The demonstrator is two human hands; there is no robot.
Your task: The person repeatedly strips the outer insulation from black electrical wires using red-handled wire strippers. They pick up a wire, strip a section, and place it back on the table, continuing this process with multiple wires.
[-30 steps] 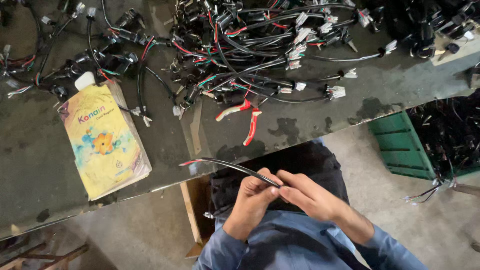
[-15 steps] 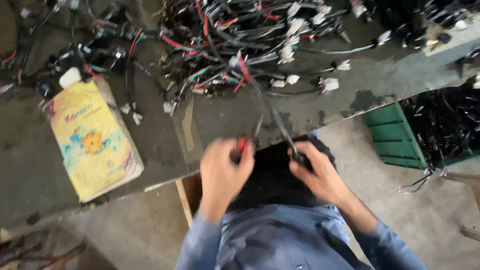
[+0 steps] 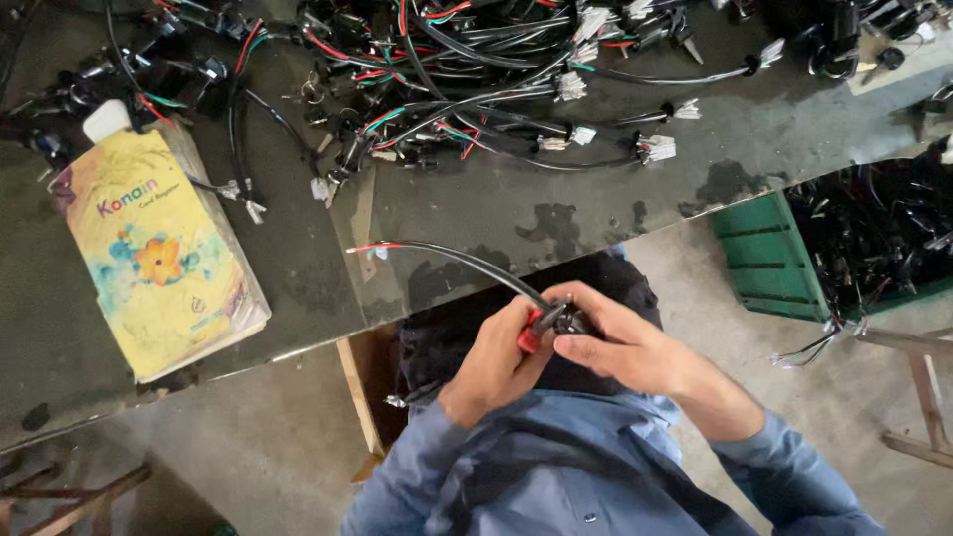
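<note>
- Both hands are bunched together just off the near edge of the workbench [image 3: 596, 213], over the person's lap, probably so the work stays close to the eyes.
- Left hand [image 3: 496, 362] is wrapped around a red-handled tool [image 3: 531, 333], looks like small pliers or cutters, though I can't make out the tip.
- Right hand [image 3: 620, 342] is pinching the near end of a black sheathed cable [image 3: 467, 260], holding it steady against the tool.
- The cable's long axis runs from the hands up and to the left, out over the bench. Its free end, with red and pale wires [image 3: 367, 247] poking out, points left.
- Big tangle of wire harnesses [image 3: 476, 89] sits further back on the bench, yellow booklet [image 3: 159, 258] off to the left, green crate [image 3: 769, 258] of more parts on the right.
</note>
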